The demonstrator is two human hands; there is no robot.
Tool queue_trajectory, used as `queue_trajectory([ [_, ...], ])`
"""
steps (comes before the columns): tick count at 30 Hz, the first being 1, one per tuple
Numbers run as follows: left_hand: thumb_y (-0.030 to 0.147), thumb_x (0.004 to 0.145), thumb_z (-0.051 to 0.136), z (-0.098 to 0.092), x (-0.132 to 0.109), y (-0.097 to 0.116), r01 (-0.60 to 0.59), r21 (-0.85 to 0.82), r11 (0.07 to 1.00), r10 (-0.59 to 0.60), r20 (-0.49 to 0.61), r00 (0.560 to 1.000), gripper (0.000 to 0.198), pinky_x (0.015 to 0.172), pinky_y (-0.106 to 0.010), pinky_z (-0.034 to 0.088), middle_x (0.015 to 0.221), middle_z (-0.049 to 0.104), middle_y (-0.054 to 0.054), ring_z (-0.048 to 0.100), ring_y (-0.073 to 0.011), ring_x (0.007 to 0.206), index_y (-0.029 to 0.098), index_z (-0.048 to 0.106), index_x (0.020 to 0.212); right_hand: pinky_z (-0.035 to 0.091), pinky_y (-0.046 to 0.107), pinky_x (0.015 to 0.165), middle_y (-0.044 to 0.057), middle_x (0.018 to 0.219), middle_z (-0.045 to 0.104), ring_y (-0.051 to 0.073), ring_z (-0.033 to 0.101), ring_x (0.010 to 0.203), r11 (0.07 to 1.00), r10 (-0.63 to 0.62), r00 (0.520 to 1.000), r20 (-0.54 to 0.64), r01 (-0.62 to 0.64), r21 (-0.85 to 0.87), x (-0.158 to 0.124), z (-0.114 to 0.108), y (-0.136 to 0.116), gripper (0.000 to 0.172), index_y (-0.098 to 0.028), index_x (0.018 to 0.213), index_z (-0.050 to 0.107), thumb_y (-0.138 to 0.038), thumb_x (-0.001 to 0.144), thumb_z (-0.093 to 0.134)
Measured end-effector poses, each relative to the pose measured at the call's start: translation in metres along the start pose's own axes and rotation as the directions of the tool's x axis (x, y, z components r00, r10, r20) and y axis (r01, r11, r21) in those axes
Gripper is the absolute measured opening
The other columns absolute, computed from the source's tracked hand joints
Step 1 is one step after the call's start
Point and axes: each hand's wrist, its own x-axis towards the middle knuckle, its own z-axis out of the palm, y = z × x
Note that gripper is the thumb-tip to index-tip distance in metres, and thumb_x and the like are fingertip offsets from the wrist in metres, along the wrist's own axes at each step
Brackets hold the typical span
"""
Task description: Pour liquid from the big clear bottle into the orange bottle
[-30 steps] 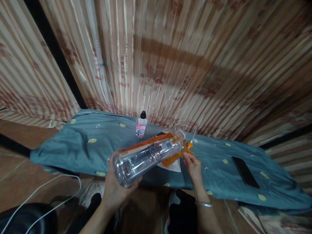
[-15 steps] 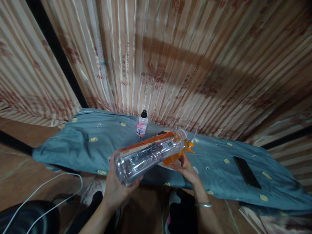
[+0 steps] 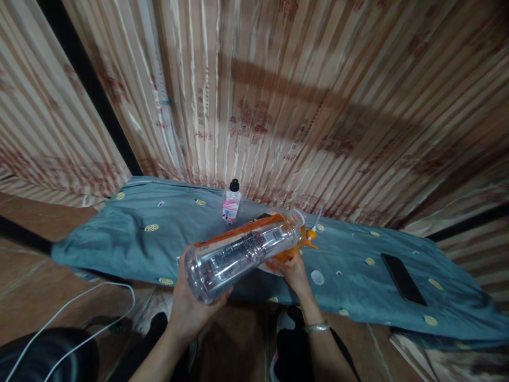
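Note:
My left hand (image 3: pixel 194 310) is wrapped round the base of a large clear plastic bottle (image 3: pixel 238 257) with an orange label. The bottle is tilted, its mouth end to the right. My right hand (image 3: pixel 293 273) is closed on the lower part of a container of orange liquid (image 3: pixel 287 255), partly hidden behind the clear bottle's neck. Just right of it lies an orange pump top (image 3: pixel 310 236) with a pale tube pointing up. A white round cap (image 3: pixel 317 277) rests on the cloth near my right wrist.
A small clear bottle (image 3: pixel 231 204) with a black cap and pink label stands behind on the blue-green cloth (image 3: pixel 119 233). At the right lies a black phone (image 3: pixel 403 278). A pleated curtain (image 3: pixel 254 106) hangs at the back. A white cable (image 3: pixel 85 289) loops at lower left.
My right hand has shifted left and in closer to the orange container, so the white cap now shows fully. My left hand and the tilted bottle have hardly moved.

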Motion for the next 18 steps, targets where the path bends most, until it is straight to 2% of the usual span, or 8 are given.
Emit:
queue_trajectory([
  [4, 0.021, 0.04, 0.117, 0.0009, 0.0024, 0.0005, -0.06, 0.072, 0.996, 0.06, 0.004, 0.998, 0.103, 0.1, -0.065, 0.08, 0.118, 0.087, 0.001, 0.087, -0.0398, 0.107, 0.039, 0.076, 0.133, 0.075, 0.05, 0.089, 0.014, 0.104, 0.097, 0.042, 0.093, 0.1, 0.999, -0.007, 0.999, -0.039, 0.008, 0.033, -0.0043, 0.0072, -0.0037, 0.064, -0.03, 0.1, 0.074, -0.067, 0.056, 0.102],
  [6, 0.022, 0.039, 0.117, 0.0019, 0.0021, 0.0001, -0.081, 0.086, 0.993, 0.08, 0.009, 0.997, 0.104, 0.102, -0.065, 0.08, 0.116, 0.088, 0.001, 0.088, -0.0395, 0.106, 0.038, 0.075, 0.133, 0.076, 0.049, 0.086, 0.013, 0.103, 0.097, 0.042, 0.093, 0.098, 0.998, -0.013, 0.999, -0.039, 0.015, 0.057, -0.0051, 0.0091, -0.004, 0.061, -0.031, 0.1, 0.074, -0.066, 0.059, 0.101],
  [8, 0.022, 0.039, 0.118, 0.0027, 0.0018, -0.0007, -0.074, 0.077, 0.994, 0.073, 0.017, 0.997, 0.104, 0.099, -0.062, 0.081, 0.115, 0.088, 0.002, 0.088, -0.0383, 0.103, 0.038, 0.075, 0.133, 0.075, 0.047, 0.083, 0.012, 0.101, 0.097, 0.041, 0.092, 0.095, 0.998, -0.022, 0.999, -0.047, 0.025, 0.065, -0.005, 0.0097, -0.003, 0.059, -0.031, 0.1, 0.074, -0.065, 0.06, 0.101],
  [10, 0.023, 0.042, 0.116, 0.0027, 0.002, -0.002, -0.069, 0.067, 0.995, 0.068, 0.024, 0.997, 0.098, 0.096, -0.06, 0.081, 0.114, 0.088, 0.003, 0.088, -0.0365, 0.101, 0.038, 0.076, 0.13, 0.075, 0.047, 0.082, 0.012, 0.1, 0.096, 0.04, 0.092, 0.093, 0.998, -0.038, 0.997, -0.06, 0.041, 0.047, -0.004, 0.0093, -0.001, 0.058, -0.03, 0.1, 0.075, -0.065, 0.06, 0.101],
  [14, 0.026, 0.042, 0.117, -0.0005, 0.0043, -0.0046, -0.123, 0.089, 0.988, 0.122, 0.022, 0.992, 0.097, 0.109, -0.062, 0.077, 0.114, 0.086, 0.001, 0.086, -0.0363, 0.103, 0.036, 0.079, 0.131, 0.074, 0.046, 0.082, 0.011, 0.102, 0.098, 0.039, 0.093, 0.095, 0.995, -0.09, 0.993, -0.077, 0.086, -0.06, -0.0014, 0.0069, 0.0025, 0.057, -0.028, 0.101, 0.079, -0.065, 0.064, 0.101],
  [18, 0.023, 0.041, 0.118, -0.0021, 0.0057, -0.0046, -0.132, 0.134, 0.982, 0.134, 0.0, 0.991, 0.098, 0.105, -0.061, 0.078, 0.114, 0.086, 0.0, 0.083, -0.0375, 0.107, 0.037, 0.082, 0.131, 0.075, 0.045, 0.079, 0.012, 0.099, 0.097, 0.039, 0.093, 0.091, 0.991, -0.104, 0.994, -0.045, 0.099, -0.094, -0.0012, 0.0056, 0.0013, 0.051, -0.029, 0.096, 0.079, -0.064, 0.066, 0.1],
])
